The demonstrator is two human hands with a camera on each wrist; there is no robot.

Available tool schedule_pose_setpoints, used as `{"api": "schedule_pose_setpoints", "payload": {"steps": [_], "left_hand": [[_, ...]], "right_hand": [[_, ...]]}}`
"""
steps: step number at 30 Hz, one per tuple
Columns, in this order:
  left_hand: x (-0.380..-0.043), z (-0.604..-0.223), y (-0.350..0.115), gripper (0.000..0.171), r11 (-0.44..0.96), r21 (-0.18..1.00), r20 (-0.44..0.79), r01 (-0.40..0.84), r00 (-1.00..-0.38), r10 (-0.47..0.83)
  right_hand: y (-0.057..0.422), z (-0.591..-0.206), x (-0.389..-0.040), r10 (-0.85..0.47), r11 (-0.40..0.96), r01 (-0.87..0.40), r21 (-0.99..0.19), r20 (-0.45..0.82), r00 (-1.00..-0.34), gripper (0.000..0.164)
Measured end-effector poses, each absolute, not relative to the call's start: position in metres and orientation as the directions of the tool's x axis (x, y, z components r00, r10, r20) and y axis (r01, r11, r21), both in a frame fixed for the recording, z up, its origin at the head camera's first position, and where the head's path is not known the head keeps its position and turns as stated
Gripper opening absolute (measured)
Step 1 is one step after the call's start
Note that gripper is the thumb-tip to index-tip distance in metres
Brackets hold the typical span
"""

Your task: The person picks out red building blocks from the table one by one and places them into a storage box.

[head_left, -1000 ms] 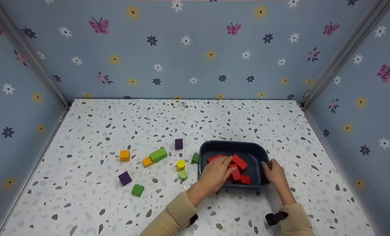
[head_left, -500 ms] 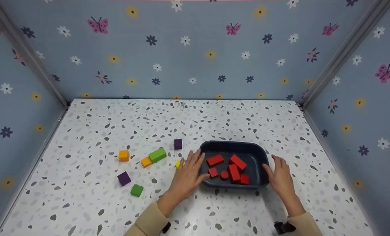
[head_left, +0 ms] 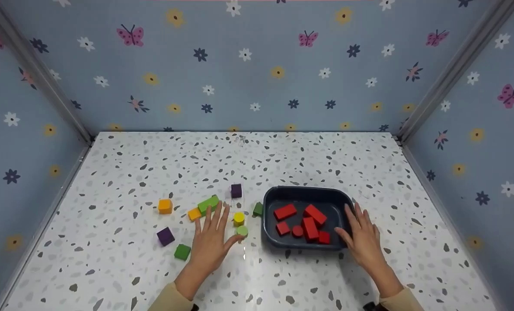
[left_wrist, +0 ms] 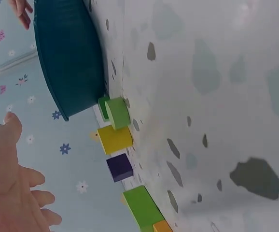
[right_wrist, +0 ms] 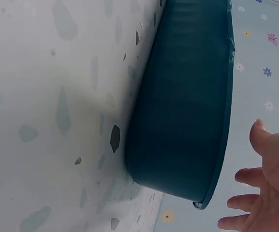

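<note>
My left hand point(head_left: 209, 248) is spread with straight fingers above the table, left of the dark blue bin point(head_left: 304, 246) and empty. Just beyond its fingertips lies a long light green block point(head_left: 208, 204), touching an orange block point(head_left: 194, 214). A light green cylinder point(head_left: 242, 231) is by its thumb, with a yellow cylinder point(head_left: 238, 218) behind. My right hand point(head_left: 364, 244), fingers straight and holding nothing, hovers by the bin's right rim; the right wrist view shows it apart from the bin wall point(right_wrist: 183, 106). Inside the bin lie several red blocks point(head_left: 310, 229) and a red cylinder point(head_left: 297, 231).
Left on the speckled table point(head_left: 282, 160) are an orange cube point(head_left: 165, 206), a purple cube point(head_left: 165, 236) and a green block point(head_left: 182, 252). Another purple cube point(head_left: 236, 190) and a dark green block point(head_left: 257, 209) sit near the bin. Patterned panels point(head_left: 257, 65) enclose the table.
My left hand has come out of the bin and moved left over the loose blocks, its fingers spreading. The right hand has let go of the bin's right rim and straightened its fingers.
</note>
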State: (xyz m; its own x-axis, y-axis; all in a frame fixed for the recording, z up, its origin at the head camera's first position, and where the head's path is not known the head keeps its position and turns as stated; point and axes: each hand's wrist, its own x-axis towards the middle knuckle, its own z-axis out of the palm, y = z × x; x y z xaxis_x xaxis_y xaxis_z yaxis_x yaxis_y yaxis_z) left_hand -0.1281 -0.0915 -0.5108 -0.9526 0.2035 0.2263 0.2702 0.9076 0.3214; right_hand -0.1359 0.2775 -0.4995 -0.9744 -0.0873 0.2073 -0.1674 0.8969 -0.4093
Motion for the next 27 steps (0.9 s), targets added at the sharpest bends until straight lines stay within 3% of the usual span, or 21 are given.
{"api": "schedule_pose_setpoints", "payload": {"steps": [12, 20, 27], "left_hand": [[-0.116, -0.509, -0.119, 0.082, 0.933, 0.347, 0.085, 0.099, -0.994, 0.074], [-0.107, -0.51, -0.132, 0.086, 0.929, 0.364, 0.077, 0.072, -0.996, 0.047], [-0.098, -0.509, -0.137, 0.088, 0.936, 0.351, -0.019, 0.02, -0.999, 0.028]], "right_hand": [[0.277, -0.498, -0.121, -0.109, 0.905, -0.172, -0.388, 0.18, -0.978, 0.07], [0.277, -0.498, -0.117, -0.105, 0.92, -0.135, -0.369, 0.099, -0.989, 0.071], [0.275, -0.496, -0.115, -0.113, 0.921, -0.128, -0.367, 0.063, -0.992, 0.073]]}}
